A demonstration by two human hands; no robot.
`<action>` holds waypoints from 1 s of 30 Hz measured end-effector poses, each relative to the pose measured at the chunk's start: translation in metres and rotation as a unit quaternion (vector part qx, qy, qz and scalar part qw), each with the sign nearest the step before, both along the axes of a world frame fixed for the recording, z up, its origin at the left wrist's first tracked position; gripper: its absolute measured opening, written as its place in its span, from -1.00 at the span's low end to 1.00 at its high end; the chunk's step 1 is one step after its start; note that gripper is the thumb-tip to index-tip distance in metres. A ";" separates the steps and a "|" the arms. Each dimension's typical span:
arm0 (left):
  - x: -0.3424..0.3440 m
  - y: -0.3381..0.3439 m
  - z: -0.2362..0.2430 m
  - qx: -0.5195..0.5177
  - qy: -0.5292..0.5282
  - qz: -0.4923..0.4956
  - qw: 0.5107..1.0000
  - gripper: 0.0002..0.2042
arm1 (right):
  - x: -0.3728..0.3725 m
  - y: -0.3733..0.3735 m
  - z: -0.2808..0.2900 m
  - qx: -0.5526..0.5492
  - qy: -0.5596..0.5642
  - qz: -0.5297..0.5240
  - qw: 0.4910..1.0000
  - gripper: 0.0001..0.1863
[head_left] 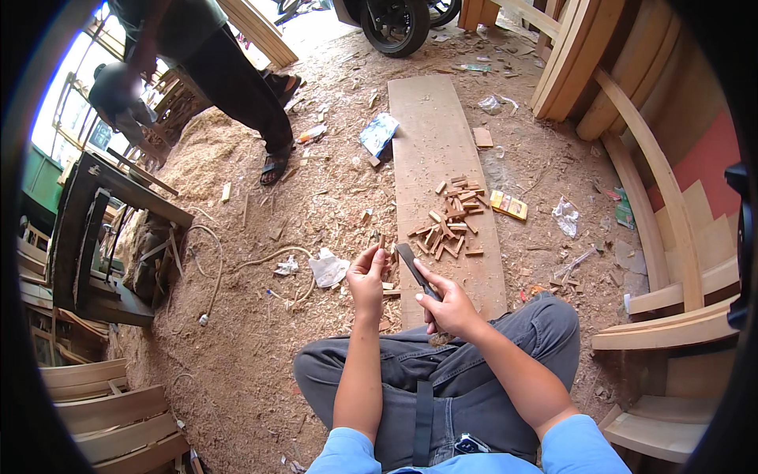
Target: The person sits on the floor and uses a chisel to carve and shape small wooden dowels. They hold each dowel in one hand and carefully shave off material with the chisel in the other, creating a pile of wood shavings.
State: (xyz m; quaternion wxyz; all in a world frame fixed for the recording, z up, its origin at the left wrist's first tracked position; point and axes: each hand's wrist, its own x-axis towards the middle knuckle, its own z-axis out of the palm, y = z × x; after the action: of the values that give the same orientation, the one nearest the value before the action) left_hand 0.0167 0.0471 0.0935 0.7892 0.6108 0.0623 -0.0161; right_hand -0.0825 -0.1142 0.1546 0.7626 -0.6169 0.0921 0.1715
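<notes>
My left hand [366, 283] pinches a small wooden peg [382, 240] upright between thumb and fingertips. In my right hand [452, 308] is a dark, flat-bladed hand tool [411, 259], its wide end tilted up and left, close beside the peg. Whether it is a chisel or a file I cannot tell. Past my hands, a loose heap of similar wooden pegs [454, 212] lies on a long flat wooden board [430, 118], which runs away from my crossed legs.
Shavings and scraps cover the ground. Right of the board lies a yellow packet [508, 205]; a blue-white packet [379, 134] is at its left. Wooden frames [663, 182] stand at right, a dark frame [118, 237] at left. Another person's sandaled foot [275, 164] is at far left.
</notes>
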 end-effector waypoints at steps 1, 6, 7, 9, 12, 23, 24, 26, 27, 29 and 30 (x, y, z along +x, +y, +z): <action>0.001 0.000 0.000 0.007 0.003 0.004 1.000 -0.80 | 0.000 0.001 -0.001 0.002 0.001 -0.002 1.000 -0.31; -0.001 -0.004 -0.002 -0.018 0.018 0.002 1.000 -0.78 | 0.000 0.002 -0.003 0.012 -0.006 -0.001 1.000 -0.31; -0.002 -0.005 -0.002 -0.017 0.019 0.000 1.000 -0.79 | 0.000 0.002 -0.003 0.014 -0.002 -0.002 1.000 -0.31; -0.003 -0.006 -0.001 -0.016 0.013 -0.005 1.000 -0.79 | 0.000 0.002 -0.003 0.012 0.002 -0.004 1.000 -0.32; -0.005 -0.008 -0.001 -0.020 0.023 -0.010 0.999 -0.80 | -0.001 0.002 -0.004 -0.003 0.005 -0.002 1.000 -0.32; -0.010 -0.019 -0.013 0.040 -0.034 0.007 0.999 -0.81 | -0.001 0.002 -0.010 -0.021 0.015 -0.001 1.000 -0.32; -0.010 -0.019 -0.013 0.041 -0.036 0.006 0.999 -0.82 | -0.001 0.002 -0.010 -0.021 0.006 0.001 1.000 -0.32; -0.010 -0.019 -0.014 0.037 -0.037 0.009 0.999 -0.83 | -0.001 0.003 -0.011 -0.024 0.012 -0.002 1.000 -0.32; -0.010 -0.018 -0.015 0.037 -0.041 0.009 0.998 -0.83 | -0.002 0.003 -0.011 -0.022 0.011 0.004 1.000 -0.31; -0.010 -0.018 -0.016 0.031 -0.041 0.013 0.999 -0.85 | -0.002 0.004 -0.013 -0.017 0.028 0.013 0.999 -0.30; -0.009 -0.018 -0.016 0.034 -0.042 0.013 0.998 -0.85 | -0.002 0.004 -0.013 -0.022 0.020 0.008 1.000 -0.30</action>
State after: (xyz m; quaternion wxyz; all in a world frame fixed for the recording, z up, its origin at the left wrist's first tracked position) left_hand 0.0072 0.0294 0.0774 0.7700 0.6365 0.0371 0.0222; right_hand -0.0843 -0.1103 0.1414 0.7451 -0.6311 0.1062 0.1878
